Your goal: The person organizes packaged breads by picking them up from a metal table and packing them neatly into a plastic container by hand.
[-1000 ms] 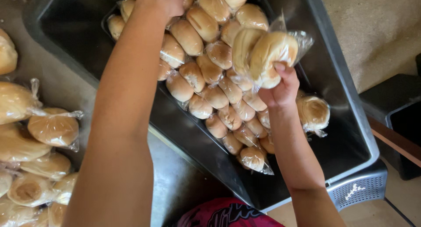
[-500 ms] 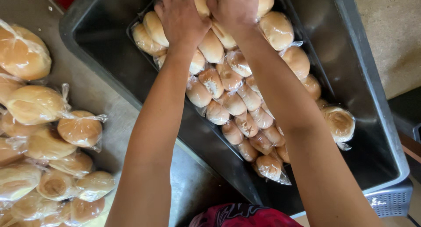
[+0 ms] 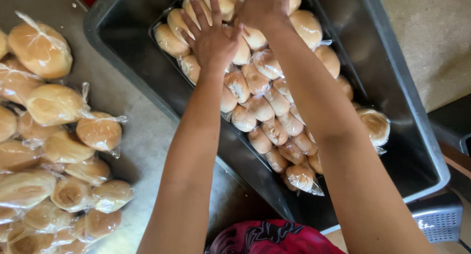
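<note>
A black plastic bin (image 3: 392,67) holds rows of small bread rolls (image 3: 265,111) wrapped in clear plastic bags. My left hand (image 3: 211,33) lies flat on the rolls near the far end of the row, fingers spread. My right hand (image 3: 262,6) presses down on rolls at the top of the pile, fingers curled over them; whether it grips one is unclear. One bagged roll (image 3: 375,126) lies apart on the bin floor at the right.
A pile of several bagged rolls (image 3: 54,151) lies on the grey metal table (image 3: 147,136) to the left of the bin. A grey plastic crate (image 3: 436,217) shows at the lower right. Red patterned clothing (image 3: 270,237) is at the bottom edge.
My right hand, which held a bagged pack of rolls above the bin, has moved to the far end of the pile. Both hands now rest on the rolls.
</note>
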